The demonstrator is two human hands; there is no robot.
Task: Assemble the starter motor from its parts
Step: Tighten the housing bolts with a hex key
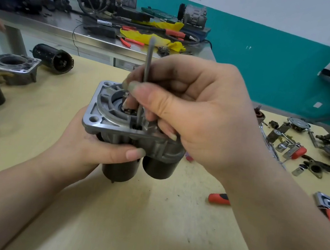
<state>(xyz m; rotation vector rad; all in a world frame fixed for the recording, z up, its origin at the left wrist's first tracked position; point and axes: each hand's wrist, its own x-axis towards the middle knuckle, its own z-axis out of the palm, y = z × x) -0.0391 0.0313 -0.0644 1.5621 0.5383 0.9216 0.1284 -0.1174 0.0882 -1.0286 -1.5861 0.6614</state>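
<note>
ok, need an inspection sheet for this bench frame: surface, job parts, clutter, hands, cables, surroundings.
Surface: yellow table, scuffed.
Job's things: starter motor held upright above the table; thin metal rod standing in a hole of its housing.
Clutter: spare housing, black motor body, sockets, red-handled tool.
Hands: left hand grips the motor; right hand pinches the rod.
Cables: black leads on the steel bench behind.
Surroundings: teal and white wall.
</note>
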